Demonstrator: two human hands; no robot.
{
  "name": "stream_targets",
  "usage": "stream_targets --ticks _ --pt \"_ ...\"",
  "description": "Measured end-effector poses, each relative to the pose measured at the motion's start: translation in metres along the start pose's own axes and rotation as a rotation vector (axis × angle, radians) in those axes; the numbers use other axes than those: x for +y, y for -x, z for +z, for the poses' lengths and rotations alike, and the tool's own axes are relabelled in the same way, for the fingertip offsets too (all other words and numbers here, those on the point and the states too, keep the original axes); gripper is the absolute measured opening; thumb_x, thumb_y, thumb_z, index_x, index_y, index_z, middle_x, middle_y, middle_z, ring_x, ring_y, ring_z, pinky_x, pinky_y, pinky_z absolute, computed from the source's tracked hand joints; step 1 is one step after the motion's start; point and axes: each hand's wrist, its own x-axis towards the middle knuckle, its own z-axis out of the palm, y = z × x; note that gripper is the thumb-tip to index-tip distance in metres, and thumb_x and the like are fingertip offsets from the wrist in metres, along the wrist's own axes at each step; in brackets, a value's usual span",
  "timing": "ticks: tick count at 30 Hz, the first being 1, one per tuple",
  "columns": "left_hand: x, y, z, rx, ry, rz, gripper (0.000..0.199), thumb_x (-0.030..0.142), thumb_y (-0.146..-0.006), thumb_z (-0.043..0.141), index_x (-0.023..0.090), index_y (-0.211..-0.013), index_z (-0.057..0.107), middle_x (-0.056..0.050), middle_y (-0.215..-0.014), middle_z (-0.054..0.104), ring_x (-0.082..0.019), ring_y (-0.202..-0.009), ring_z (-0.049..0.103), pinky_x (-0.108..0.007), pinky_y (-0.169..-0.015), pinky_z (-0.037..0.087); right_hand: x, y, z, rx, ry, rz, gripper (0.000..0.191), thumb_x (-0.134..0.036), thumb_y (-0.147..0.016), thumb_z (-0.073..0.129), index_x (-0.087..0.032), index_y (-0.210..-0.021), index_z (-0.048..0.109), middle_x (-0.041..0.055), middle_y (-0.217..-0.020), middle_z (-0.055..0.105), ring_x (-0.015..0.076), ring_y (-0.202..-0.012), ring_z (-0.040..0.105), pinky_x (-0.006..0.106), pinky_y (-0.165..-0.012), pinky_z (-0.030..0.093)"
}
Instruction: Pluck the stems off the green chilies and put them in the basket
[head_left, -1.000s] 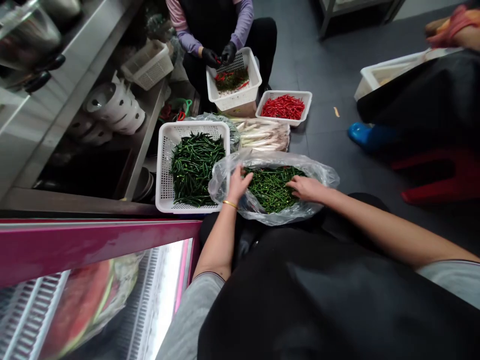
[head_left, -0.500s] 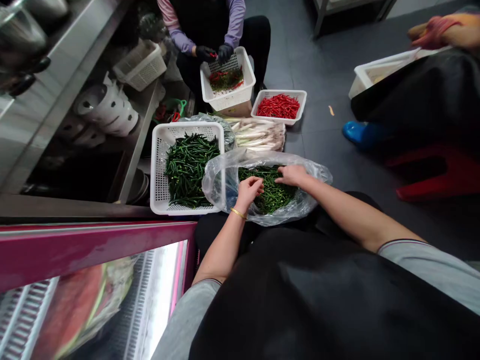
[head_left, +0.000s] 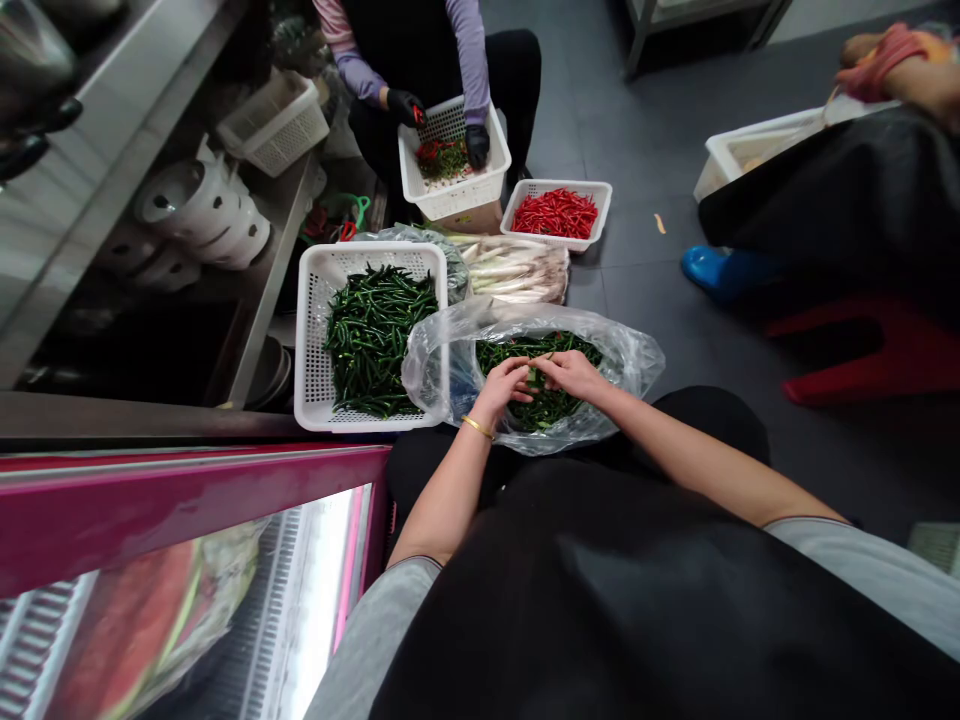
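On my lap lies a clear plastic bag [head_left: 626,350], its mouth spread around a heap of thin green chilies [head_left: 555,410]. Above the heap my left hand [head_left: 504,388] and my right hand [head_left: 574,376] meet at the fingertips, both closed in a pinch. A small green chili [head_left: 535,378] shows between them, mostly covered by the fingers. Left of the bag stands a white perforated basket [head_left: 315,400] holding more green chilies [head_left: 382,340]; the bag's edge overlaps its right rim.
Beyond the bag lie leeks or scallions [head_left: 517,268] and a white basket of red chilies [head_left: 555,214]. A co-worker's gloved hands [head_left: 477,146] are at another basket [head_left: 457,205]. At right are a blue shoe [head_left: 716,270] and red stool [head_left: 862,345]; a pink-framed cabinet [head_left: 195,490] is at left.
My right hand has moved left from the chilies to meet my left hand, and a chili now shows between them. The co-worker's hands have parted, one lowering into the basket.
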Motion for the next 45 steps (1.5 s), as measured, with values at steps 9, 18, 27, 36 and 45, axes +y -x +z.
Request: stream_targets --ticks 9,18,27,36,45 --pt "0.002 0.005 0.005 0.028 -0.314 0.294 0.017 0.026 -0.077 0.060 0.012 -0.076 0.071 -0.001 -0.062 0.062 -0.011 -0.058 0.052 -0.023 -0.060 0.041 -0.002 0.010 0.010 0.255 0.056 -0.207 0.035 -0.044 -0.088 0.050 -0.021 -0.099 0.074 0.0071 -0.088 0.067 0.0184 -0.083 0.060 0.031 -0.077 0.047" --pt "0.016 0.024 -0.007 -0.392 -0.112 0.171 0.027 0.036 -0.074 0.067 0.012 -0.086 0.067 -0.004 -0.070 0.066 -0.013 -0.062 0.060 -0.024 -0.059 0.043 0.002 0.020 0.001 0.019 -0.391 0.018 0.044 -0.061 -0.081 0.049 -0.019 -0.070 0.057 -0.0014 -0.054 0.053 0.0120 -0.047 0.047 0.027 -0.051 0.042" --pt "0.013 0.029 -0.016 -0.199 0.209 0.006 0.025 0.035 -0.070 0.070 0.015 -0.076 0.056 0.009 -0.047 0.036 -0.004 -0.040 0.032 -0.018 -0.043 0.034 0.042 -0.030 -0.048 -0.038 0.927 -0.012 0.039 -0.025 -0.093 0.033 -0.016 -0.113 0.066 0.0167 -0.106 0.065 0.0243 -0.085 0.062 0.032 -0.068 0.041" --pt "0.010 0.002 0.002 -0.076 -0.004 0.219 0.031 0.041 -0.079 0.061 0.014 -0.095 0.065 -0.005 -0.084 0.066 -0.014 -0.080 0.060 -0.024 -0.069 0.046 0.003 0.000 -0.017 0.079 -0.018 -0.142 0.034 -0.048 -0.088 0.044 -0.019 -0.087 0.063 0.0028 -0.068 0.065 0.0164 -0.064 0.059 0.028 -0.062 0.045" --pt "0.003 0.018 -0.009 -0.134 0.157 -0.116 0.037 0.050 -0.077 0.063 0.014 -0.076 0.056 0.007 -0.048 0.042 -0.003 -0.036 0.037 -0.020 -0.043 0.040 0.018 -0.002 -0.015 0.024 0.807 -0.147 0.033 -0.028 -0.089 0.046 -0.022 -0.118 0.060 0.0127 -0.112 0.058 0.0215 -0.087 0.060 0.028 -0.063 0.040"
